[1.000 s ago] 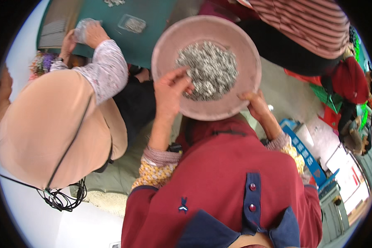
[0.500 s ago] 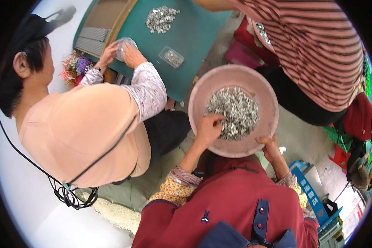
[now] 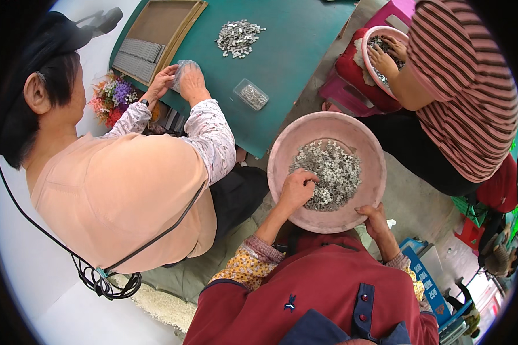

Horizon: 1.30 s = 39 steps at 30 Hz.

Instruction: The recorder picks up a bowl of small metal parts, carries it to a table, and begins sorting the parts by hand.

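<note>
A round, pale pink basin [image 3: 280,123] rests on my lap, tilted slightly, with a heap of small silvery metal pieces [image 3: 335,172] in it. My left hand [image 3: 296,190] reaches in at the heap's left edge, with its fingers curled and the thumb and fingertips drawn together. Whatever lies between those fingertips is too small to make out. At the basin's near right rim, my right hand [image 3: 375,221] grips the edge, thumb over the top and the other fingers mostly hidden below.
Left, a co-worker in a peach vest holds a clear plastic bag [image 3: 185,75] over a green table [image 3: 293,63]. On it lie a metal-piece pile [image 3: 239,38], a clear box [image 3: 251,95] and a wooden tray [image 3: 175,35]. Right, a person in stripes reaches into another basin [image 3: 372,35].
The view has shifted, so the basin sits lower in the picture. My left hand stays at the heap's edge, its fingers slightly changed. The striped person's hands and basin have come into view.
</note>
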Tool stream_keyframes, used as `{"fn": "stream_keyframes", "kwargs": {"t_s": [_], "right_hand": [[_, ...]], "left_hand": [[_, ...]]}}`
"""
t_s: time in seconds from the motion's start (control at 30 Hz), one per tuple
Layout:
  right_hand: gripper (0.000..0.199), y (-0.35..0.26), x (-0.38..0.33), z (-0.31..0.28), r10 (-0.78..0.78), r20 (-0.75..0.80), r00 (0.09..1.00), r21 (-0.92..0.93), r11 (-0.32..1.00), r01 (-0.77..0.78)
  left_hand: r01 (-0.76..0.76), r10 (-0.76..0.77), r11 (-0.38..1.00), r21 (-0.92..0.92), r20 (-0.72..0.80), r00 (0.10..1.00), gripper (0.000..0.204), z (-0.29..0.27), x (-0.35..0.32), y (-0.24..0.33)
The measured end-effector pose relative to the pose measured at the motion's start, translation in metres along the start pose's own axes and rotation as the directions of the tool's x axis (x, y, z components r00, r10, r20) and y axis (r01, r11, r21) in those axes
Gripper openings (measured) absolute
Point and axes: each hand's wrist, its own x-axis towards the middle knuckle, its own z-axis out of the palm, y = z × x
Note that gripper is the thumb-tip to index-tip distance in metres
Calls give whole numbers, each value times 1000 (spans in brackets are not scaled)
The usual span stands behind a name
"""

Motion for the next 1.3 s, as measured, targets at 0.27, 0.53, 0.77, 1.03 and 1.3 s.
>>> {"fn": "stream_keyframes", "kwargs": {"t_s": [0.27, 0.53, 0.77, 1.03, 1.3], "right_hand": [[38, 9, -1, 5, 0, -65, 998, 36, 999, 2], [41, 12, -9, 16, 12, -178, 984, 105, 994, 7], [33, -8, 10, 29, -28, -215, 976, 67, 997, 44], [33, -26, 53, 30, -98, -262, 960, 119, 984, 133], [32, -37, 69, 44, -196, -259, 946, 223, 941, 256]], "left_hand": [[59, -60, 998, 16, 124, 990, 21, -13, 15, 2], [245, -217, 944, -220, 144, 966, 17, -9, 34, -11], [-42, 41, 961, -272, -10, 999, 19, -27, 62, 15], [-85, -17, 889, -450, -218, 976, 10, -51, 46, 31], [224, -321, 795, -564, -78, 944, 43, -40, 28, 25]]}}
